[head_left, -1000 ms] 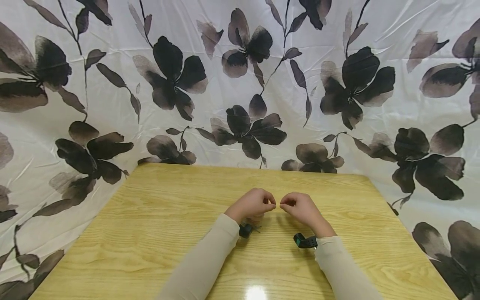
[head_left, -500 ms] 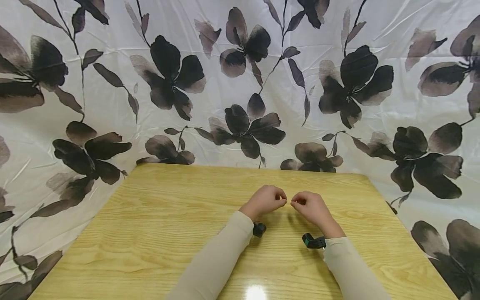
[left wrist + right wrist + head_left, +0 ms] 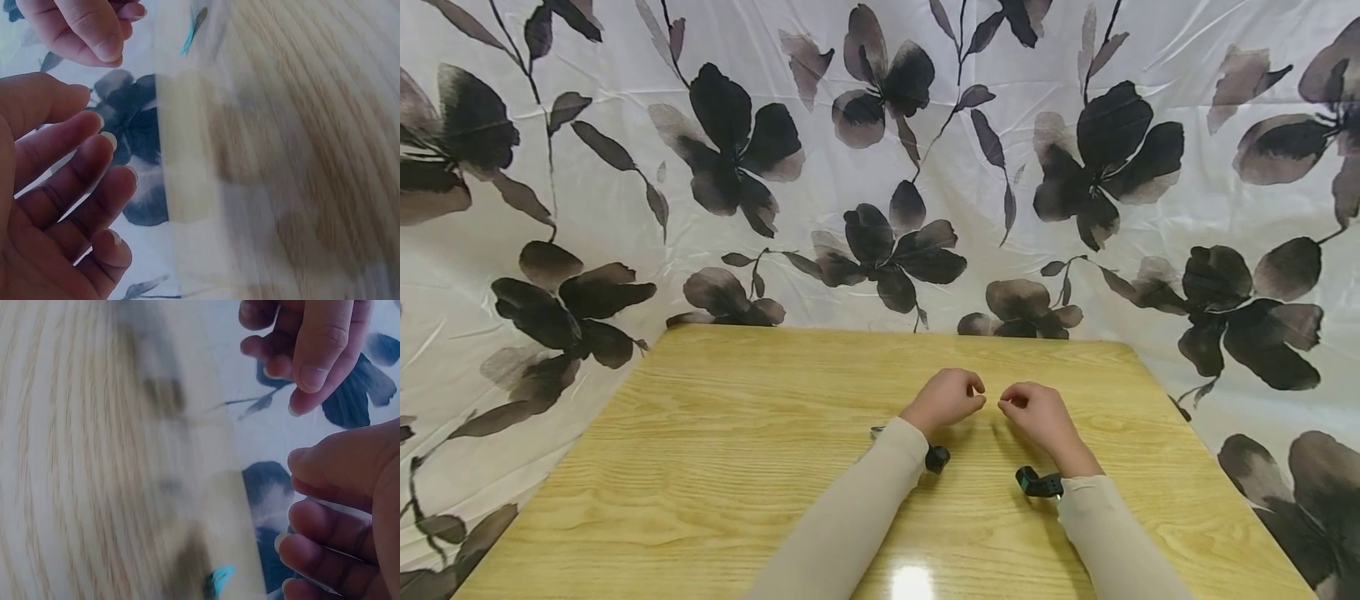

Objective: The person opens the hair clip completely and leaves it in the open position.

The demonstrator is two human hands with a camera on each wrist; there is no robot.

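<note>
My left hand (image 3: 943, 400) hovers over the wooden table, its fingers loosely bent and a gap showing between thumb and forefinger. Facing it, a little to the right, is my right hand (image 3: 1037, 417), with thumb and forefinger tips close together. The fingertips of the two hands are a short way apart, and nothing visible lies between them. In the left wrist view the left hand's fingers (image 3: 81, 169) are slightly curled and hold nothing. A small silvery thing (image 3: 876, 432) pokes out beyond the left sleeve, which hides most of it; its kind cannot be told.
The wood-grain table (image 3: 737, 417) reaches back to a white cloth (image 3: 820, 167) printed with dark flowers. Each wrist bears a black device (image 3: 937, 458). A small turquoise patch (image 3: 222, 578) shows near the table's far edge in the right wrist view; I cannot tell what it is.
Both hands have drifted to the right, staying close together. The left thumb and forefinger have parted slightly. The silvery thing now shows on the left sleeve's other side.
</note>
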